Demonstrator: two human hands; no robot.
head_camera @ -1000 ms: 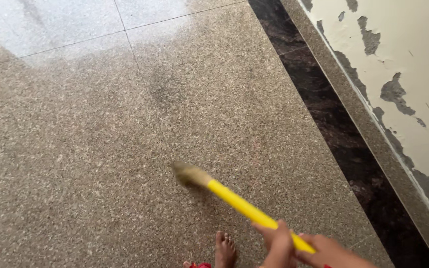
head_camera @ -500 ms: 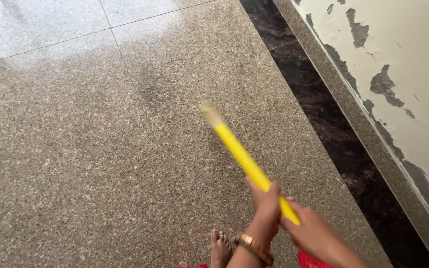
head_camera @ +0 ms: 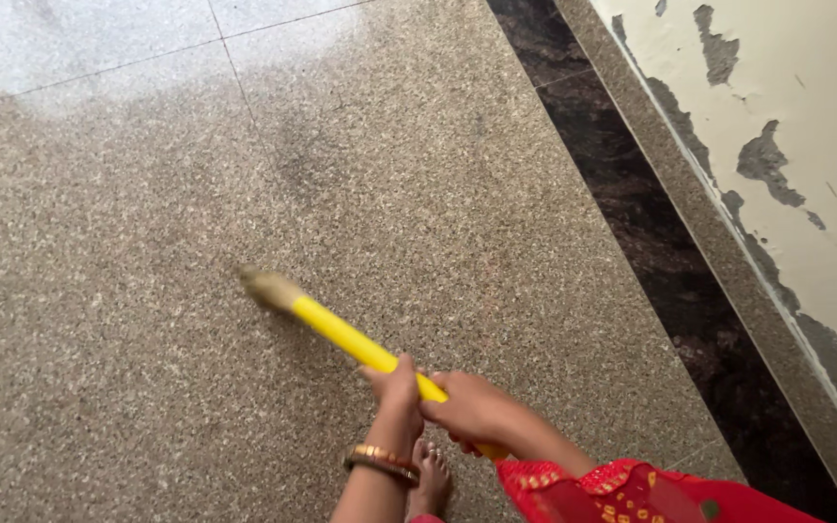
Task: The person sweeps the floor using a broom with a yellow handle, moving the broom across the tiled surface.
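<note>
A broom with a yellow handle (head_camera: pixel 341 335) stretches from my hands toward the upper left, its blurred straw-coloured head (head_camera: pixel 265 287) low over the speckled brown floor. My left hand (head_camera: pixel 395 384), with a gold bangle at the wrist, grips the handle further up. Just behind it my right hand (head_camera: pixel 467 411) grips the handle's lower end, a red sleeve on that arm. One of my bare feet (head_camera: pixel 430 480) shows below the hands.
The floor of speckled granite tiles (head_camera: pixel 147 291) has a dark stone border strip (head_camera: pixel 651 232) along the right. Beyond it rises a cream wall with peeling paint (head_camera: pixel 806 126). A bright patch of light lies at the upper left.
The broom head swung from the upper middle down and to the left. Both hands shifted left with the handle, and the red sleeve came into view.
</note>
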